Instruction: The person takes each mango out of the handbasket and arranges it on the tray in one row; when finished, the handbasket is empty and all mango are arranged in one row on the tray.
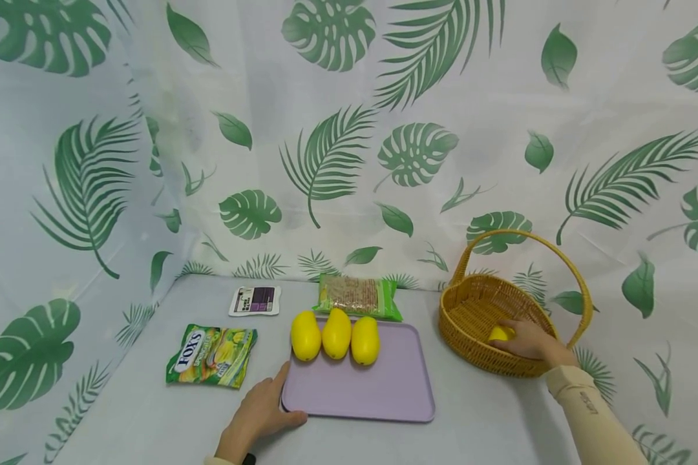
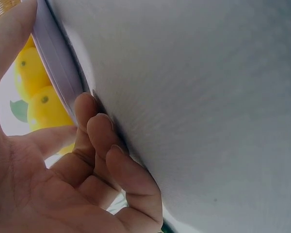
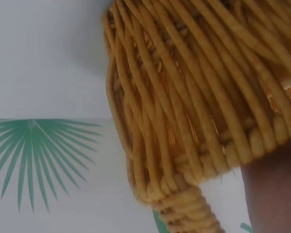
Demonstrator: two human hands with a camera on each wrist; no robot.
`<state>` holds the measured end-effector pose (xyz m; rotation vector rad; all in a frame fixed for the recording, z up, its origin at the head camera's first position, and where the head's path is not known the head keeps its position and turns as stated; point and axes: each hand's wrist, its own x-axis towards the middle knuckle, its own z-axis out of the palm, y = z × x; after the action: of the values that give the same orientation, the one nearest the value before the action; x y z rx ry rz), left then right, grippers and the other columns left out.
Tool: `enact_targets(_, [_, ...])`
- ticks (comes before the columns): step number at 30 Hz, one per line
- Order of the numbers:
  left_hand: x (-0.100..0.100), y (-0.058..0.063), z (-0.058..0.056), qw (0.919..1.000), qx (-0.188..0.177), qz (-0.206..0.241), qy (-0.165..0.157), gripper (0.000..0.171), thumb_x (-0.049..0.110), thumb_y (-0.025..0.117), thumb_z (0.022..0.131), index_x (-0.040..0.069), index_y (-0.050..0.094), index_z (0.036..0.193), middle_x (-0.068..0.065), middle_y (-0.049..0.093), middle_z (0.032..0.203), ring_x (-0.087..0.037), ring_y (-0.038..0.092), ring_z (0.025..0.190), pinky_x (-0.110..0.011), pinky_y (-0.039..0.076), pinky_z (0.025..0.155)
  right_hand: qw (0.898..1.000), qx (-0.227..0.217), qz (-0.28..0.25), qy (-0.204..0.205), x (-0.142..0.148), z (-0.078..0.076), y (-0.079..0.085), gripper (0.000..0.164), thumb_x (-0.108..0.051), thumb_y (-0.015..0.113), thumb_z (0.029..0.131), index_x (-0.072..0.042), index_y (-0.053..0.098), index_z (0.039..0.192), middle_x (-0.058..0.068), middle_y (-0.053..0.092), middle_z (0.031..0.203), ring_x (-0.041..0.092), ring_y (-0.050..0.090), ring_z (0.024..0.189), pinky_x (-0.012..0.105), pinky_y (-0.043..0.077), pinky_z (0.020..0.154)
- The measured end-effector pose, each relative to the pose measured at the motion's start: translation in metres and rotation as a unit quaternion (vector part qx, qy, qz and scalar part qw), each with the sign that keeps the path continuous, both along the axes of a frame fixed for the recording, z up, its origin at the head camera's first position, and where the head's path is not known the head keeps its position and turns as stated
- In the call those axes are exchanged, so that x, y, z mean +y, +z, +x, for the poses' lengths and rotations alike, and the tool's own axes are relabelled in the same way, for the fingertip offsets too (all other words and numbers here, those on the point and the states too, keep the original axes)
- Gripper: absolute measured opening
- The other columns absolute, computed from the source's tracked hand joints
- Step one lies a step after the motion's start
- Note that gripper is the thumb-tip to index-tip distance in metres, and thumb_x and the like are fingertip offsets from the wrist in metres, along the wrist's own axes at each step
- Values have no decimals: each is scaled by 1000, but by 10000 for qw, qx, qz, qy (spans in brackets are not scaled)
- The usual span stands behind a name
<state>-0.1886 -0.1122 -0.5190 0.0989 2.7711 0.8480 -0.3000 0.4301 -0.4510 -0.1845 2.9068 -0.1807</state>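
Note:
My left hand (image 1: 260, 413) holds the near-left corner of a lilac tray (image 1: 378, 394), thumb at its front edge and fingers along its left side. In the left wrist view, the fingers (image 2: 128, 170) are bent beside the tray's rim (image 2: 58, 63). Three yellow mangoes lie in a row at the tray's back left: a left one (image 1: 306, 337), a middle one (image 1: 337, 334) and a right one (image 1: 365, 341). Inside the wicker basket (image 1: 471, 345), my right hand (image 1: 526, 339) grips another yellow mango (image 1: 501, 333), partly hidden by the fingers. The right wrist view shows mostly basket weave (image 3: 194, 97).
Left of the tray lies a green Fox's candy bag (image 1: 212, 355). Behind it is a small white packet with a dark label (image 1: 256, 301). A green-edged clear packet (image 1: 357, 296) lies behind the mangoes. The basket's tall handle (image 1: 581, 290) arches above its right side. Leaf-print curtain surrounds the table.

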Motion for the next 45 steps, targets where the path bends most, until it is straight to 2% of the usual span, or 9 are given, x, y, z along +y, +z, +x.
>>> enact_targets(8, [1,0,-1,10000,-10,19,17,108,54,81,63,9,31,148,-20,59,125,-31,58,105,-55,47,95,9986,411,-323,-52,-4,2,18,87,-62,58,83,3,42,139,39,31,143,62,27,127,75,32,95])
enact_targets(16, [1,1,0,10000,-46,-32,39,108,54,81,62,9,32,147,-20,59,123,-30,58,103,-55,47,95,9960,715,-541,-37,-10,10,31,88,-64,55,84,0,39,141,35,30,145,59,29,127,76,32,94])
enact_targets(22, [0,1,-1,9999,-79,-67,40,108,54,81,63,9,32,147,-20,59,123,-30,58,103,-55,47,95,9933,905,-709,101,-26,16,45,87,-65,55,84,-4,37,144,31,27,149,56,28,130,76,30,96])
enact_targets(28, [-1,1,-2,9998,-153,-101,58,108,54,81,63,9,32,147,-21,58,125,-32,58,105,-56,46,96,9912,936,-894,286,-49,23,56,84,-64,57,83,-9,37,145,27,25,151,53,33,129,73,36,93])
enact_targets(35, [-2,0,-1,9997,-214,-118,67,109,55,81,62,9,31,148,-21,58,125,-31,58,104,-56,46,96,9844,1104,-1199,662,-78,20,56,79,-58,61,84,-12,39,143,24,25,151,49,37,127,66,42,93])
enact_targets(45, [-1,-1,-1,10000,-70,-67,14,109,55,81,62,9,32,147,-21,59,124,-30,58,103,-55,47,95,9782,1000,-1487,1046,-123,19,45,77,-56,65,82,-16,42,143,19,25,154,48,36,132,62,42,98])
